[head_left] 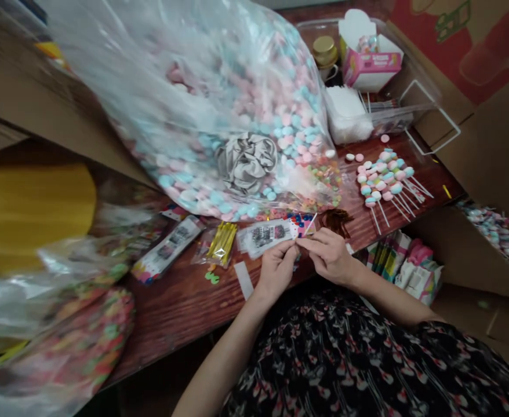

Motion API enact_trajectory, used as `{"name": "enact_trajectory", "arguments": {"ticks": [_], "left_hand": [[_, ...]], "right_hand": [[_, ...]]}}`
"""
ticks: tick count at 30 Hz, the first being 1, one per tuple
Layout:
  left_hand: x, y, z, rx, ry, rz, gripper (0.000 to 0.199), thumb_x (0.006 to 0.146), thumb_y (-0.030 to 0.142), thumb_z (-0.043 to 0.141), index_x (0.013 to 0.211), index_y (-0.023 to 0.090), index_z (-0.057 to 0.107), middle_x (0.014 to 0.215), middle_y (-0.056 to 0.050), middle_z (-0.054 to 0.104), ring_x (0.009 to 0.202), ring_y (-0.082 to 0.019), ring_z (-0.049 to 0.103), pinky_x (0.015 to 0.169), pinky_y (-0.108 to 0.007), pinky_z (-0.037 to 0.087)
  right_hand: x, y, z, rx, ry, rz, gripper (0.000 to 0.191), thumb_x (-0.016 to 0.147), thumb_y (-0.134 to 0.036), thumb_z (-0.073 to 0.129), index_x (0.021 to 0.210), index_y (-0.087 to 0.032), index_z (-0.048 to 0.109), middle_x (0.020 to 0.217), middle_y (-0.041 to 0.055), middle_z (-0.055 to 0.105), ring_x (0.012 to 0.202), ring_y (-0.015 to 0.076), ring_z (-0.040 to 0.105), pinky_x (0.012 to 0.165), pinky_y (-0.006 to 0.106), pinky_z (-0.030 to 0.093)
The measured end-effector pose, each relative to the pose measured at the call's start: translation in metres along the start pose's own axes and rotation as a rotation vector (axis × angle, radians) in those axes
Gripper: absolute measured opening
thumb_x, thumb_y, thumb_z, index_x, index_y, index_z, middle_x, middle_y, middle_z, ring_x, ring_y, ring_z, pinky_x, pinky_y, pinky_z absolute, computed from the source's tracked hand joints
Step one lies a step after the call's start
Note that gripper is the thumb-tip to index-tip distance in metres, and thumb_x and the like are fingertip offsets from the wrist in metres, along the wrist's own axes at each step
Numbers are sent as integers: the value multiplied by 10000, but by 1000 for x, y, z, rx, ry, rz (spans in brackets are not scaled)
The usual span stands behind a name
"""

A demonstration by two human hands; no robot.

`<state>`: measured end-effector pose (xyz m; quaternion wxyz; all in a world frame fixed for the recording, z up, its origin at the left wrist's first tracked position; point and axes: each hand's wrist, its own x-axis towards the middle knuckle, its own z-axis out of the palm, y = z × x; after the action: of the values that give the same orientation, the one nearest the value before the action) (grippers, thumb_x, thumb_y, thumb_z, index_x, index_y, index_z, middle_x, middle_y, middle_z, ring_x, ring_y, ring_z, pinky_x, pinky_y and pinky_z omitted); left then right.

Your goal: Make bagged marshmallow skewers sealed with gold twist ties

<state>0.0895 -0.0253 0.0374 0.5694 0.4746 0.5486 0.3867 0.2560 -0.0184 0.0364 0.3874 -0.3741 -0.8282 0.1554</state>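
My left hand (277, 265) and my right hand (329, 253) meet at the fingertips near the table's front edge. Both are closed in a pinch, and whatever sits between the fingertips is too small to make out. A thin white stick (311, 224) rises just beyond my right fingers; whether it is held or lying there I cannot tell. Behind the fingers lie flat printed plastic packets (268, 234). To their left are a clear bag of yellow twist ties (222, 243) and another packet (167, 249). Crinkled brown ties (336, 221) lie beyond my right hand.
A big clear bag of pink, blue and white candies (287, 130) fills the back, a grey scrunchie (248, 162) on it. Candy-topped sticks (385, 179) lie at right, before a plastic bin (424, 95). Colourful ring candies (102, 336) are bagged at left. Open boxes (448, 249) stand below right.
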Motion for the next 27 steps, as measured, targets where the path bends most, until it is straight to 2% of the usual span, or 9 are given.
{"name": "enact_trajectory", "arguments": {"ticks": [3, 6, 9, 13, 17, 23, 27], "left_hand": [[-5, -5, -12, 30, 16, 68, 229, 807, 319, 618, 906, 161, 751, 800, -17, 691, 739, -142, 580, 727, -253, 472], [-8, -14, -24, 75, 24, 152, 218, 823, 306, 610, 928, 170, 744, 832, -22, 680, 786, -151, 581, 774, -262, 465], [-8, -22, -30, 83, 36, 174, 209, 854, 309, 573, 868, 171, 729, 804, -17, 654, 768, -146, 568, 759, -256, 454], [-7, -22, -29, 140, 40, 180, 240, 880, 310, 537, 747, 162, 671, 736, -3, 592, 715, -132, 525, 708, -247, 430], [-6, -20, -26, 275, 34, 265, 312, 907, 292, 505, 630, 164, 572, 638, 23, 488, 622, -108, 445, 631, -233, 384], [-4, -24, -20, 404, -2, 401, 263, 940, 244, 470, 723, 166, 596, 674, 19, 513, 634, -102, 472, 628, -226, 379], [-3, -23, -19, 422, 12, 421, 270, 937, 222, 456, 719, 166, 604, 669, 11, 528, 629, -106, 477, 625, -232, 380]], "right_hand": [[7, 0, 18, 19, -50, -14, 356, 879, -62, 445, 1137, -167, 666, 883, 84, 669, 808, 181, 551, 732, 334, 492], [9, 2, 23, 35, -113, 0, 384, 863, -55, 455, 1167, -172, 657, 861, 75, 662, 800, 183, 547, 741, 346, 499], [9, 1, 25, 76, -160, 19, 420, 840, -36, 461, 1199, -168, 636, 829, 66, 665, 772, 182, 549, 731, 343, 502], [10, 4, 25, 110, -184, -15, 470, 802, 0, 453, 1220, -149, 606, 939, 84, 713, 808, 178, 597, 813, 367, 516], [14, 7, 18, 97, -247, -42, 455, 791, 3, 459, 1202, -138, 596, 1009, 93, 710, 880, 191, 598, 881, 379, 505], [18, 4, 8, 20, -397, -10, 392, 784, 6, 436, 1117, -123, 598, 915, 102, 661, 836, 205, 532, 753, 330, 477], [18, 6, 9, 41, -353, -30, 368, 798, -1, 427, 1102, -132, 587, 909, 97, 648, 856, 208, 517, 766, 330, 460]]}}
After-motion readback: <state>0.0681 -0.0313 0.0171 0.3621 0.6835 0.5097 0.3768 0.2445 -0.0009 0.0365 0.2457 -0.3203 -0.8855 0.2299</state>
